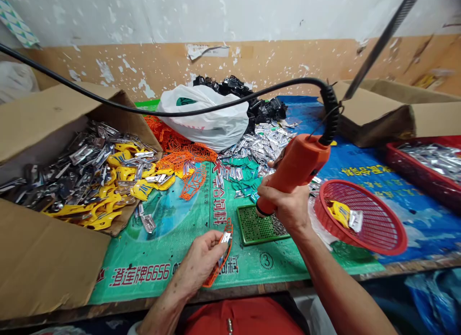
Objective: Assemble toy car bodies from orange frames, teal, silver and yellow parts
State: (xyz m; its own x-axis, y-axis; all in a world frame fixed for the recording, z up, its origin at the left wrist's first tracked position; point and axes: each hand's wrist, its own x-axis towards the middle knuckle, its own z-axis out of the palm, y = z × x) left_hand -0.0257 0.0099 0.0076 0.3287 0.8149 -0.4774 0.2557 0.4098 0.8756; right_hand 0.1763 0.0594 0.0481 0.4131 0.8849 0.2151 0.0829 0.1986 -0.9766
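The left hand point(207, 251) pinches an orange plastic piece point(213, 279) with a shiny metal part point(225, 237) at the table's point(414, 267) near edge, left of the green tray point(252, 220). Its thumb and fingers are clamped together on the piece, probably to keep plastic and metal lined up.

The right hand point(291, 208) wraps its fingers around an orange power driver point(300, 157), its nose pointing down over the tray (the very tip is hard to make out). Small screws point(279, 224) lie in the tray's right part, likely kept close so the driver needs little travel. The black cable point(176, 113) arches above everything, presumably to stay out of the way, and a ribbed strip point(385, 40), perhaps a spring, seems to bear the driver's weight.

On the right, a red basket point(401, 234) tilts nearward with a yellow piece point(339, 213) inside, within easy reach; on the left, a cardboard box point(46, 258) opens toward the middle, spilling yellow and metal parts point(108, 191).
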